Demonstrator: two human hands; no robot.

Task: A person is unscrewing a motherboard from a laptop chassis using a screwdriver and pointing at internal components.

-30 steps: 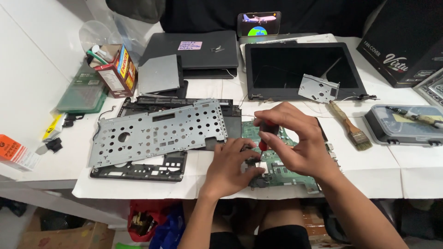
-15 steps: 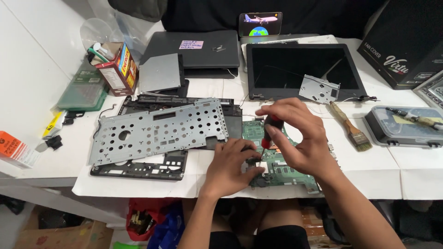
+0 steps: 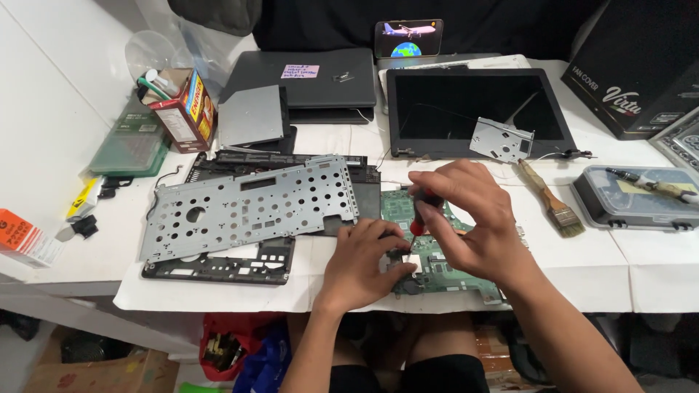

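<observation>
Flat green circuit board (image 3: 437, 255) (studded with small chips): left hand (image 3: 364, 266) presses fingers spread on it, right hand (image 3: 473, 218) pinches a red-handled screwdriver (image 3: 418, 224) above it; perforated grey metal plate (image 3: 247, 207) left of it.

motherboard (image 3: 437, 255) under hands | metal plate (image 3: 247, 207) left | screen panel (image 3: 477, 109) behind | brush (image 3: 553, 200) right

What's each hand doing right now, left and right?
Left hand: no grip, fingers pressed flat on the green circuit board.
Right hand: closed grip on a red-handled screwdriver, tip down on the board.
</observation>
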